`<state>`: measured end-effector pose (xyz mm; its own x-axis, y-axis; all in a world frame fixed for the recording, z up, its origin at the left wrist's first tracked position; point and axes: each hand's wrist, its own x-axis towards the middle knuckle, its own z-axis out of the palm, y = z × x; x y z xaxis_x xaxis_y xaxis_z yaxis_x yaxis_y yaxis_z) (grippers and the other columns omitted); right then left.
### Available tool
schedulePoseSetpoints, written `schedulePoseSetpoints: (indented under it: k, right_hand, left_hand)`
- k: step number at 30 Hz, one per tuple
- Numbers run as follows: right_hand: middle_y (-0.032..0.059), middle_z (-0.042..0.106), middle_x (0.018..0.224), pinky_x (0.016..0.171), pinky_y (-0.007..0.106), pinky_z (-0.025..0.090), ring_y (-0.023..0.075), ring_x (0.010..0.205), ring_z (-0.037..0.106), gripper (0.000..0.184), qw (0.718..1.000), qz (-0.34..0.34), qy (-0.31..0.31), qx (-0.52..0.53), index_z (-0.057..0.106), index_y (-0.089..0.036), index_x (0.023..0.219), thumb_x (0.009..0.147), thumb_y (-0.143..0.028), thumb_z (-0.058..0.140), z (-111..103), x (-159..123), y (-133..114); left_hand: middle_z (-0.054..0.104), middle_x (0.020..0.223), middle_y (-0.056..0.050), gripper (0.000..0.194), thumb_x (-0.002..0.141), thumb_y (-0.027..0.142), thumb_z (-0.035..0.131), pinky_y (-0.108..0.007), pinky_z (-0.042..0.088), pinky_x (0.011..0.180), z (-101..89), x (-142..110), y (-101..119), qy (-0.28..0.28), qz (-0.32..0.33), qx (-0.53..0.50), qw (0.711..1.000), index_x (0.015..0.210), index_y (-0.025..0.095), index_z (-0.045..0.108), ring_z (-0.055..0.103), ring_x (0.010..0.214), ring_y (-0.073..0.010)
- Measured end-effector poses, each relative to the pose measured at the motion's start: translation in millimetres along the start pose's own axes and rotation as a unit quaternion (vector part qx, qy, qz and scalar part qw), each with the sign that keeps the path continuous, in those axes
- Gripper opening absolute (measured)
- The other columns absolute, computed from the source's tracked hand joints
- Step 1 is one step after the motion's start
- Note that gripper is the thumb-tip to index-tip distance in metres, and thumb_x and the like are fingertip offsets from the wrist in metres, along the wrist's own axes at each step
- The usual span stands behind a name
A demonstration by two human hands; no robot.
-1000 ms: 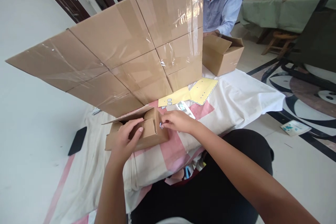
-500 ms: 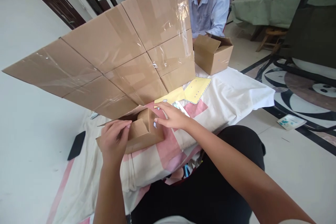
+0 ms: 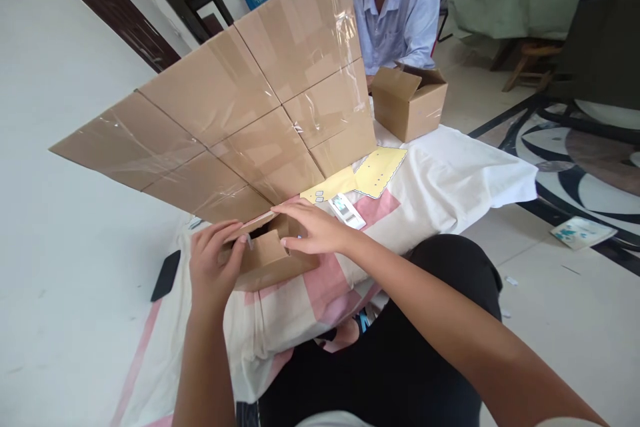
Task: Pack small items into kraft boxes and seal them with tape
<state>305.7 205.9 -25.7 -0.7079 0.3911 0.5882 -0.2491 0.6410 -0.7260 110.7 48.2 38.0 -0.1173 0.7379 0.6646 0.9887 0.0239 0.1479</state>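
A small cardboard box [image 3: 277, 272] with its top flaps partly raised sits on the cloth in front of me. My left hand [image 3: 214, 253] is closed at the box's left end, fingers over the far flap and thumb near the dark opening. A small pale bit shows by that thumb, too small to name. My right hand [image 3: 315, 225] reaches across the right end, fingers stretched out and thumb apart. Its fingertips touch the far flap's edge, and the thumb lies by the near flap [image 3: 265, 250]. The box's inside is mostly hidden.
A large taped cardboard panel [image 3: 250, 120] leans up behind the box. Yellow sheets [image 3: 380, 170] and a white card [image 3: 347, 211] lie right of it. A black phone [image 3: 166, 275] rests at left. Across the table, a person [image 3: 400, 20] sits behind another open box [image 3: 410, 107].
My right hand has moved left and over the box, reaching the far flap. My left fingers have spread onto that flap, which now leans further over the opening. The view has shifted slightly.
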Motion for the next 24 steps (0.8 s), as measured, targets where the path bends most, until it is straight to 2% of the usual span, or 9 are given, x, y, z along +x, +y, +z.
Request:
schedulePoseSetpoints:
  k: [3,7,10,13,15,17,20,24]
  right_hand:
    - [0.0109,0.058,0.147,0.115,0.047,0.043,0.0279,0.140,0.045,0.066,1.000,0.013,-0.017,-0.010,0.049,-0.021,0.153,0.091,-0.037,0.069,-2.7,-5.2,0.7]
    - [0.0105,0.058,0.148,0.116,0.047,0.041,0.0283,0.140,0.044,0.066,0.999,0.010,-0.029,-0.034,0.050,-0.022,0.152,0.092,-0.040,0.069,-3.8,-7.6,0.2]
    - [0.0098,0.058,0.148,0.114,0.048,0.041,0.0289,0.138,0.044,0.067,0.998,0.005,-0.037,-0.048,0.046,-0.023,0.155,0.095,-0.046,0.065,-3.1,-5.8,-1.3]
    - [0.0087,0.060,0.146,0.112,0.048,0.042,0.0294,0.135,0.043,0.069,0.998,-0.002,-0.040,-0.057,0.044,-0.023,0.157,0.097,-0.051,0.063,-1.0,-2.3,-2.6]
    - [0.0094,0.064,0.138,0.110,0.047,0.043,0.0299,0.134,0.042,0.069,0.997,-0.007,-0.040,-0.064,0.045,-0.023,0.156,0.097,-0.052,0.063,0.4,-0.1,-3.4]
    - [0.0096,0.067,0.130,0.108,0.047,0.043,0.0301,0.133,0.042,0.067,0.997,-0.004,-0.042,-0.068,0.046,-0.024,0.156,0.098,-0.052,0.062,0.7,1.3,-4.7]
    - [0.0083,0.068,0.130,0.107,0.047,0.043,0.0294,0.132,0.042,0.062,0.997,0.008,-0.046,-0.067,0.045,-0.026,0.157,0.101,-0.051,0.057,-0.9,1.1,-7.6]
    - [0.0098,0.065,0.135,0.109,0.049,0.042,0.0301,0.131,0.042,0.065,0.995,0.007,-0.053,-0.086,0.044,-0.023,0.158,0.101,-0.052,0.056,-2.8,-1.5,-10.9]
  left_hand:
    - [0.067,0.129,-0.011,0.022,0.100,0.036,0.058,-0.056,0.036,0.114,-4.6,4.0,-5.7,-0.003,0.019,0.035,0.999,0.113,0.025,0.071,0.057,0.126,-0.0309]
    - [0.059,0.143,-0.010,0.027,0.099,0.044,0.056,-0.061,0.031,0.117,-8.9,7.1,-15.5,-0.117,0.015,0.008,0.993,0.115,0.029,0.072,0.047,0.136,-0.0344]
    - [0.061,0.142,-0.007,0.026,0.098,0.048,0.057,-0.058,0.033,0.118,-8.4,7.6,-19.4,-0.170,-0.037,-0.049,0.983,0.110,0.030,0.072,0.049,0.137,-0.0311]
    - [0.064,0.137,-0.006,0.025,0.095,0.050,0.059,-0.055,0.036,0.117,-4.6,8.2,-20.2,-0.162,-0.097,-0.084,0.978,0.094,0.028,0.072,0.053,0.134,-0.0290]
    - [0.066,0.134,-0.006,0.026,0.094,0.050,0.061,-0.055,0.037,0.117,-0.3,9.1,-20.7,-0.149,-0.113,-0.091,0.978,0.088,0.026,0.071,0.055,0.132,-0.0285]
    - [0.067,0.132,-0.006,0.026,0.094,0.049,0.061,-0.055,0.037,0.117,5.3,9.9,-21.8,-0.145,-0.114,-0.089,0.979,0.086,0.026,0.071,0.057,0.129,-0.0284]
    - [0.068,0.129,-0.007,0.026,0.092,0.048,0.062,-0.054,0.038,0.116,15.8,7.9,-23.9,-0.148,-0.108,-0.083,0.980,0.086,0.025,0.073,0.059,0.125,-0.0284]
    - [0.069,0.126,-0.008,0.026,0.090,0.048,0.062,-0.048,0.045,0.106,28.3,-1.2,-23.4,-0.155,-0.161,-0.088,0.971,0.087,0.023,0.070,0.063,0.119,-0.0270]
